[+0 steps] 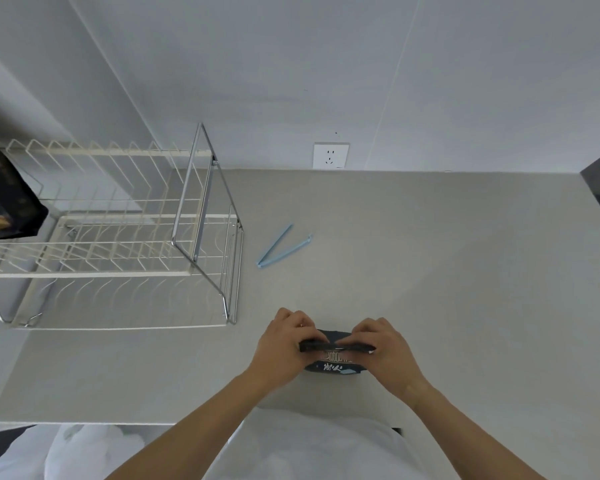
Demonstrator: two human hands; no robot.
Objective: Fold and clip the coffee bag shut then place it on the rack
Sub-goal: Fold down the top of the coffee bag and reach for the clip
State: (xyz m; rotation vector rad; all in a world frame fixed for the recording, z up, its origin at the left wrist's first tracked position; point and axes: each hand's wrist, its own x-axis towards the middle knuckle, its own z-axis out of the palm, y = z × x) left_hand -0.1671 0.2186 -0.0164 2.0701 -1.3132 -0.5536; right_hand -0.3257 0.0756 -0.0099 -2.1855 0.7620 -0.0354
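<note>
While the coffee bag (336,362) stood low in the frame's centre, left hand (282,344) and right hand (385,348) pinched its folded top edge between fingertips.

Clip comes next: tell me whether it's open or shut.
Open. The blue clip lies on the counter with its two arms spread in a V.

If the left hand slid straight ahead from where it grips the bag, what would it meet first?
Probably the blue clip, lying open on the counter beyond the left hand; the rack corner sits just leftward. Depth is uncertain.
</note>
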